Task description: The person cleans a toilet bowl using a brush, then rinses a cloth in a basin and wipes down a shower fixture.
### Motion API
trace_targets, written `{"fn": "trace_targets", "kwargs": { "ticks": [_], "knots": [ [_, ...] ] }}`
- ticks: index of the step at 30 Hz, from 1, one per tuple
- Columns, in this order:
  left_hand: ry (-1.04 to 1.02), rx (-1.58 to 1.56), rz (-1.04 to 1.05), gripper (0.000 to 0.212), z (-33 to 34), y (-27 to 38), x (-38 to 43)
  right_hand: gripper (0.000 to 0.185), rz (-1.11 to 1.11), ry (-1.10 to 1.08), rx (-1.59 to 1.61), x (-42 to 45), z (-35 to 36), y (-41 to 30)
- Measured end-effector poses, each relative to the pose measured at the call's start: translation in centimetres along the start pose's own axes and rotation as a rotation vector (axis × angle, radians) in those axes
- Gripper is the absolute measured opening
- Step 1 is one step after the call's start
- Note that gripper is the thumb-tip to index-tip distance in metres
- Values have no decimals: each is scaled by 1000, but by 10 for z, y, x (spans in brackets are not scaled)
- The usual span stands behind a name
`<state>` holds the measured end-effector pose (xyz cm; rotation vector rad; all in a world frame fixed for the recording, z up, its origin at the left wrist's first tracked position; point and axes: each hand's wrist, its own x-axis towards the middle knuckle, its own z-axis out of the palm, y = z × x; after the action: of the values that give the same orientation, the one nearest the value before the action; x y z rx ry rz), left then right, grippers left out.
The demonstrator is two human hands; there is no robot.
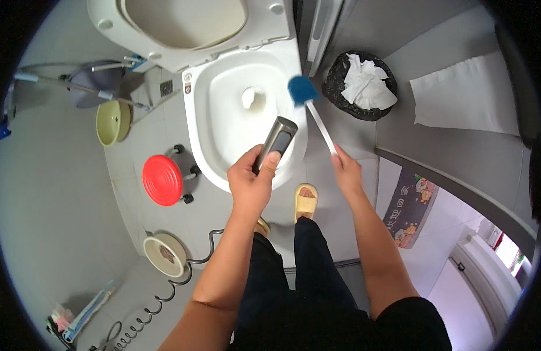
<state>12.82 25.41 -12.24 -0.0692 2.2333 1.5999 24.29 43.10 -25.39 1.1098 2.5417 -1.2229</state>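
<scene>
My left hand [251,182] grips a metal handheld sprayer [275,141], its head over the front of the white toilet bowl [209,127]. The thumb lies at the lower end of the grey button panel. My right hand [347,171] holds the white handle of a toilet brush [321,125]. Its blue head [303,90] is at the bowl's right rim; whether it touches the rim, I cannot tell. Water and something white [249,97], perhaps foam or paper, show at the drain. The toilet seat and lid [187,24] are raised.
A black-lined waste bin [336,98] with crumpled paper stands right of the toilet. To the left are a red-topped rolling stool [163,180], a yellow-green basin [104,125] and a cream basin [152,254]. A coiled hose [174,283] runs behind my left arm. A doorway threshold [455,188] lies right.
</scene>
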Motion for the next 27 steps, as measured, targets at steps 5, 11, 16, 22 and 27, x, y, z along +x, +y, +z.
{"fn": "trace_targets", "kwargs": {
  "ticks": [5, 11, 16, 22, 27],
  "knots": [
    [-36, 215, 149, 46, 20, 21, -3, 36, 514, -111, 752, 21, 7, -16],
    [-92, 319, 220, 44, 43, 42, 11, 35, 786, -493, 943, -61, -35, 27],
    [-71, 461, 264, 46, 65, 47, 24, 35, 596, -532, 965, -20, -36, 21],
    [-23, 510, 277, 46, 67, 57, 37, 37, 643, -454, 980, 28, -27, -18],
    [-29, 505, 300, 44, 54, 61, 36, 41, 168, -192, 452, 23, -3, -24]
  ]
}}
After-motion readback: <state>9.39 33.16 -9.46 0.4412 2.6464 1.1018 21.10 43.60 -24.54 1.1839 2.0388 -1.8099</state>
